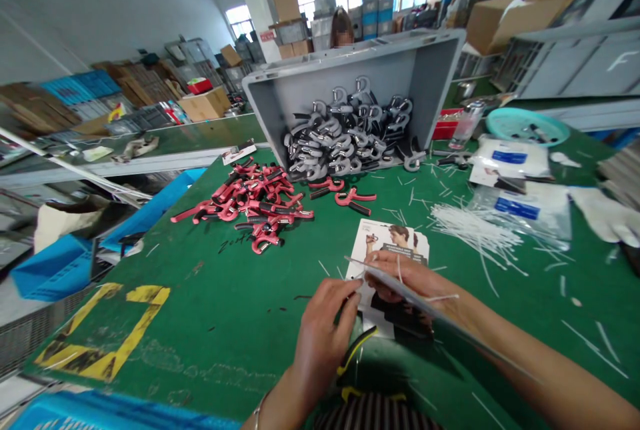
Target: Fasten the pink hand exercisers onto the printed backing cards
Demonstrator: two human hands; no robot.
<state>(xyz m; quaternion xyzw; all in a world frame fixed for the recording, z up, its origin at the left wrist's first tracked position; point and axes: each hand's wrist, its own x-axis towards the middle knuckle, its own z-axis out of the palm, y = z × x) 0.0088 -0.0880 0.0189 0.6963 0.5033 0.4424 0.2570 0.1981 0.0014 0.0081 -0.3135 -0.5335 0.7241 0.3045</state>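
Observation:
My right hand [400,277] grips a thin printed card [450,317], seen nearly edge-on and tilted. White cable ties [443,297] stick out by its fingers, apparently through the card. At the card's near edge, my left hand [327,317] has its fingertips bent against it; the exact contact is partly hidden. Beneath both hands lies a stack of printed cards [360,243] picturing a person with a hand grip. Low by my left wrist is a tool handle in black and yellow [357,350]. Loose white cable ties [475,230] are heaped to the right.
A grey crate [425,97] on its side holds many grey hand grips [345,143]. Red-and-black hand grips [255,197] are piled left of it. Clear bags [530,210], a white glove [605,213] and a turquoise plate [500,120] are at right. Yellow tape [107,367] marks the green table.

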